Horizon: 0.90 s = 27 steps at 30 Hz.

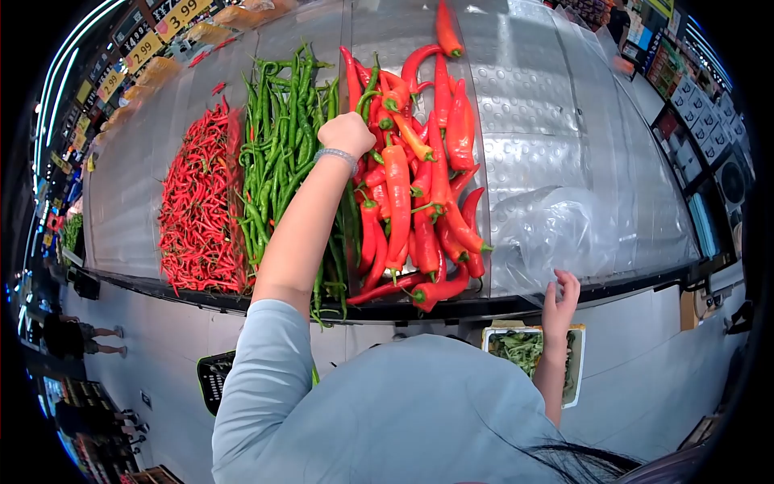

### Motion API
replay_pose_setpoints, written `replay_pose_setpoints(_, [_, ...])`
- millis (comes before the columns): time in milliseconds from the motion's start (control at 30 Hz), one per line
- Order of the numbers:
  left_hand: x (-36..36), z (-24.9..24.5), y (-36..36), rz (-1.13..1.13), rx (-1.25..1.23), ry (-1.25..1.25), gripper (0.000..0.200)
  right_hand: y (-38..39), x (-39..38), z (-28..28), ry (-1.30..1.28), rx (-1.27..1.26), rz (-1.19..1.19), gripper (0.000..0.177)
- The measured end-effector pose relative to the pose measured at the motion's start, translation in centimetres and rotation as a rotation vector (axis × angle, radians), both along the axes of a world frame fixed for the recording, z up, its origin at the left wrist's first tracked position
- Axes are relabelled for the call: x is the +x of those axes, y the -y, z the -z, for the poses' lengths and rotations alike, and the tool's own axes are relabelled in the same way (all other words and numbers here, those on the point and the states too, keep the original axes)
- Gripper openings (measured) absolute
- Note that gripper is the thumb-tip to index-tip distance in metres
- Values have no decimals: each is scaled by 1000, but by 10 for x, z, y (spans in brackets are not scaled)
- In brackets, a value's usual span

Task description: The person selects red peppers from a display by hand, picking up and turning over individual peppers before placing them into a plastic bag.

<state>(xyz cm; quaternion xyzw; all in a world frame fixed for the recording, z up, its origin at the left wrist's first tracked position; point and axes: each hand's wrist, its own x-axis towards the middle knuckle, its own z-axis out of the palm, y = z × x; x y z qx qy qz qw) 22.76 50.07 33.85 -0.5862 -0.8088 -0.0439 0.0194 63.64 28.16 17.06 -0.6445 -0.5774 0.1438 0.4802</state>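
Observation:
My left hand [348,135], a bracelet at its wrist, is closed in a fist over the border between long green chili peppers [278,153] and large red peppers [397,181]. Its fingers curl under on the far side, so what they hold is hidden; a green stem and red peppers lie right beside the knuckles. Low on the right, my right hand [561,300] is raised at the counter's front edge, fingers parted and slightly bent. Just beyond its fingertips a crumpled clear plastic bag [556,230] lies on the metal counter.
Small red chilies [203,198] are heaped at the left, behind a clear divider. The dimpled metal counter [528,105] stretches to the right. Below its edge stand a foam box [574,387] with leafy greens and a dark basket [213,383]. Price signs [143,52] line the far left.

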Motion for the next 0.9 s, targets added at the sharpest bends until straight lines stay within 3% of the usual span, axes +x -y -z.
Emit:
replay_pose_setpoints(300, [-3, 6, -7, 76, 68, -52, 37, 8, 1, 8, 9, -5, 8, 24])
replay_pose_setpoints(533, [-4, -50, 5, 163, 205, -80, 30, 7, 2, 1, 18, -20, -16, 24])
replay_pose_setpoints(700, [-52, -120, 3, 161, 355, -187, 35, 5, 0, 0, 58, -34, -69, 24])
replay_pose_setpoints(767, [-79, -144, 6, 57, 354, -226, 37, 3, -1, 0, 70, -34, -87, 25])
replay_pose_setpoints(833, [-116, -150, 6, -4, 322, -248, 38, 3, -5, -4, 68, -43, -94, 26])
replay_pose_setpoints(900, [-147, -126, 6, -52, 249, -224, 37, 2, -11, -13, 47, -57, -84, 27])
